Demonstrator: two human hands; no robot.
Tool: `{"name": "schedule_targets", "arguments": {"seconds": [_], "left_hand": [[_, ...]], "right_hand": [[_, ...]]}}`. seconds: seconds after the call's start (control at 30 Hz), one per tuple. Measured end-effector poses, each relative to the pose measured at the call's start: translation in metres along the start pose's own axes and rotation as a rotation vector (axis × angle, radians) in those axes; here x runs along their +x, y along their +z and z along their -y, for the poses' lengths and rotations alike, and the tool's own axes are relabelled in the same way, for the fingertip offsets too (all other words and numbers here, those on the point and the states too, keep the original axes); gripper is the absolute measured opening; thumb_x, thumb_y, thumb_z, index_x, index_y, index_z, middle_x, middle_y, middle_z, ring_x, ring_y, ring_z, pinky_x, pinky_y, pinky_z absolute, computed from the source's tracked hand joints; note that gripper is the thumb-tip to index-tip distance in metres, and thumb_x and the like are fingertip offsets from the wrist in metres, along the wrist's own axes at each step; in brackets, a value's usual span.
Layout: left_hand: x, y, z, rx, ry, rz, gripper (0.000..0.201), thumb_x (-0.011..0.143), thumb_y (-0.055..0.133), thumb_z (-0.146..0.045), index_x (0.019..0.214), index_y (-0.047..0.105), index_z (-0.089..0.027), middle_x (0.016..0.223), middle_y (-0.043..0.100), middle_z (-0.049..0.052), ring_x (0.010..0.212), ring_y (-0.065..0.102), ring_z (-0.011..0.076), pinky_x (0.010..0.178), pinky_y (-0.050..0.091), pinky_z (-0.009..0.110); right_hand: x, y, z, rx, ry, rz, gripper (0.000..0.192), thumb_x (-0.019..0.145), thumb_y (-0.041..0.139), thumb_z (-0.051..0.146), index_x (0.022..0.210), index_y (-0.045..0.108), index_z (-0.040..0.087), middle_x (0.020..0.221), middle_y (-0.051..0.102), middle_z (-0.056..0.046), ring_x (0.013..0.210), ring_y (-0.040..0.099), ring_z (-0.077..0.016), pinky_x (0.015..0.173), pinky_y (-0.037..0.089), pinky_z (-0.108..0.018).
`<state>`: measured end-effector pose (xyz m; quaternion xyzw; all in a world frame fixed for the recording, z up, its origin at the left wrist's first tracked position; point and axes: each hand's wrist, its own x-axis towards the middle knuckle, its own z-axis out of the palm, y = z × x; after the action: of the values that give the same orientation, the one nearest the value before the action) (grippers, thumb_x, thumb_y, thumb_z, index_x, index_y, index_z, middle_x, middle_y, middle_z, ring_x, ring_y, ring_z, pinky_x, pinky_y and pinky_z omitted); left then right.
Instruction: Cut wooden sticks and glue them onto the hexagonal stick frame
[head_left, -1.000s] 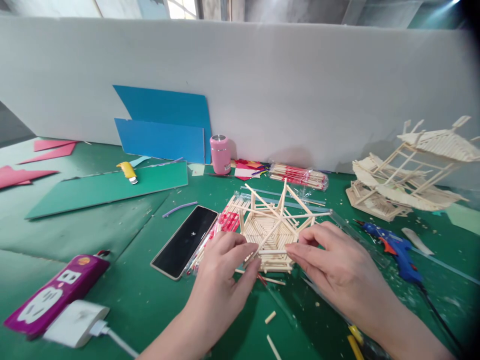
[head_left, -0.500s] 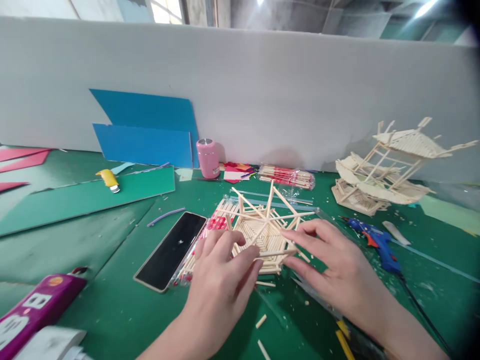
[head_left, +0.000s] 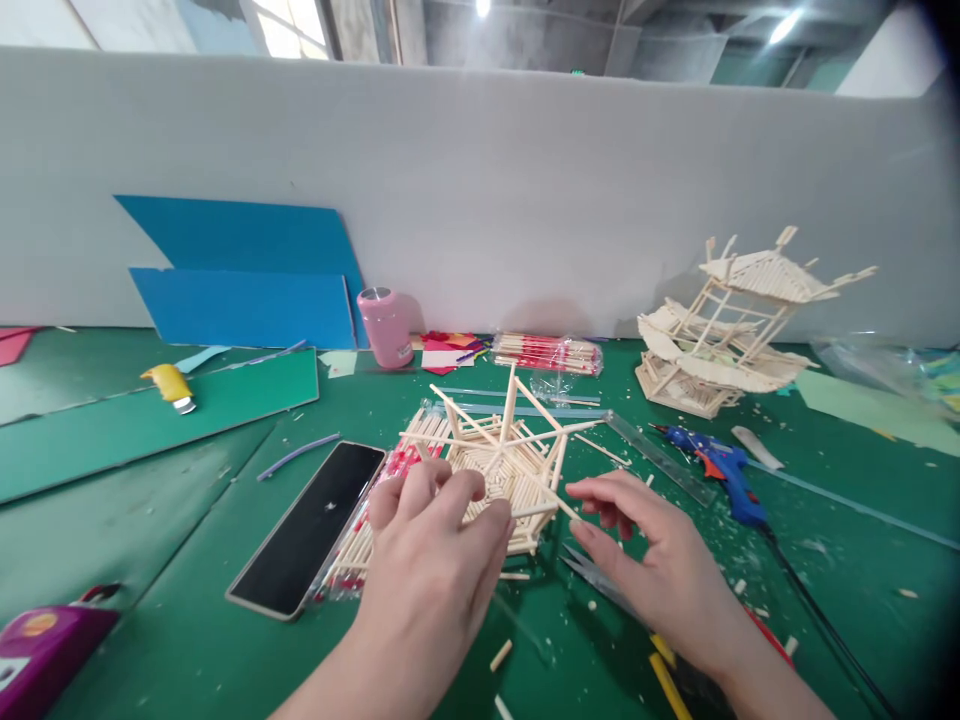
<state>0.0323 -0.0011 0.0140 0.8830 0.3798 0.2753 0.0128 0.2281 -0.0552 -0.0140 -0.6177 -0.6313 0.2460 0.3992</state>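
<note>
While L hand [head_left: 435,555] touches stick [head_left: 538,510], R hand [head_left: 649,560] withdrew.

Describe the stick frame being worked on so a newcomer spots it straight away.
On the green table, find the left hand and right hand near the middle. Between and just beyond them is a low, open frame of pale sticks, a few crossing in a star above a ribbed floor. Unlike the taller stick model farther right by the white partition, it carries no slatted roof.
</note>
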Motion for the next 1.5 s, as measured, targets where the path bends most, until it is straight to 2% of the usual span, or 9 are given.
{"name": "schedule_targets", "arguments": {"seconds": [0.3, 0.87, 1.17, 1.27, 1.37, 1.5], "left_hand": [[0.003, 0.001, 0.003, -0.055, 0.021, 0.041, 0.022, 0.085, 0.046, -0.018, 0.076, 0.065, -0.022, 0.073, 0.061, 0.004, 0.081, 0.044, 0.0258, 0.069, 0.029, 0.041], [0.008, -0.003, 0.002, -0.025, 0.006, 0.072, 0.027, 0.083, 0.043, -0.014, 0.069, 0.065, -0.021, 0.084, 0.056, 0.008, 0.083, 0.041, 0.0269, 0.067, 0.03, 0.041], [0.008, -0.004, 0.003, -0.008, 0.015, 0.077, 0.028, 0.081, 0.043, -0.013, 0.063, 0.064, -0.021, 0.08, 0.053, 0.008, 0.08, 0.041, 0.0262, 0.063, 0.029, 0.039], [0.006, -0.004, 0.004, 0.0, 0.003, 0.074, 0.027, 0.081, 0.045, -0.013, 0.065, 0.065, -0.021, 0.082, 0.053, 0.008, 0.081, 0.041, 0.0263, 0.064, 0.029, 0.038], [0.007, -0.004, 0.003, 0.003, 0.006, 0.081, 0.027, 0.082, 0.045, -0.014, 0.068, 0.067, -0.022, 0.084, 0.054, 0.008, 0.082, 0.041, 0.0261, 0.065, 0.029, 0.039], [0.008, -0.008, 0.003, 0.012, 0.001, 0.094, 0.026, 0.084, 0.046, -0.018, 0.072, 0.068, -0.024, 0.085, 0.055, 0.008, 0.083, 0.042, 0.0259, 0.066, 0.029, 0.039]], "right_hand": [[0.006, 0.008, 0.007, 0.103, -0.012, -0.018, 0.011, 0.086, 0.052, 0.027, 0.091, 0.061, 0.023, 0.079, 0.054, 0.001, 0.07, 0.049, -0.011, 0.063, 0.04, -0.024], [0.006, 0.011, 0.009, 0.097, 0.005, -0.025, 0.011, 0.085, 0.052, 0.024, 0.09, 0.061, 0.022, 0.079, 0.054, 0.001, 0.069, 0.049, -0.0108, 0.062, 0.04, -0.024], [0.005, 0.011, 0.01, 0.071, -0.016, -0.031, 0.01, 0.086, 0.051, 0.023, 0.089, 0.059, 0.023, 0.078, 0.053, 0.001, 0.068, 0.048, -0.0115, 0.06, 0.04, -0.024], [0.002, 0.012, 0.009, 0.003, -0.085, -0.134, 0.012, 0.084, 0.054, 0.021, 0.095, 0.058, 0.023, 0.084, 0.054, 0.0, 0.071, 0.049, -0.0117, 0.062, 0.041, -0.024], [0.003, 0.014, 0.011, -0.127, -0.263, -0.23, 0.019, 0.081, 0.057, 0.015, 0.099, 0.059, 0.022, 0.086, 0.053, -0.002, 0.076, 0.05, -0.0131, 0.064, 0.043, -0.025], [0.012, 0.014, 0.018, -0.324, -0.446, -0.16, 0.019, 0.081, 0.057, 0.014, 0.096, 0.064, 0.022, 0.076, 0.049, -0.002, 0.072, 0.045, -0.0148, 0.059, 0.041, -0.028]]}}
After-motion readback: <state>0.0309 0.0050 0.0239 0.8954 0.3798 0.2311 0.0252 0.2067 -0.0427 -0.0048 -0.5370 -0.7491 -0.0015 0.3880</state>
